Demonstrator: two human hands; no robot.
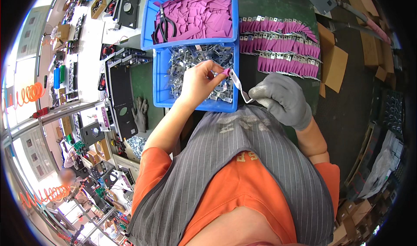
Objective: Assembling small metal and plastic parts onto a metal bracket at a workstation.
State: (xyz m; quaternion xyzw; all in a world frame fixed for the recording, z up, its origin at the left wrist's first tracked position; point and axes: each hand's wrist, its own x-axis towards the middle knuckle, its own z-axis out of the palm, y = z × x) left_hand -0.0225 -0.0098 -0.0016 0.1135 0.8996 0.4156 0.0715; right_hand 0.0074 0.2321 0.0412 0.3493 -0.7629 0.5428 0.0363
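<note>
My bare left hand (199, 82) pinches a short purple sleeve (226, 72) at the upper end of a bent metal strip (236, 82). In a grey glove, my right hand (283, 99) grips the strip's lower, angled end. Both hands are in front of a blue bin (160, 79) filled with loose metal strips (184, 57). Just beyond it, a second blue bin (147, 24) contains many flat purple sleeves (200, 14). Black-handled pliers (163, 27) lie on the sleeves at that bin's left side.
Rows of purple-sleeved metal strips (282, 46) lie on the green table (276, 5) at the right. A loose grey glove (140, 114) rests left of the bins, beside a black metal panel (120, 98). Cardboard boxes (334, 66) stand past the table's right edge.
</note>
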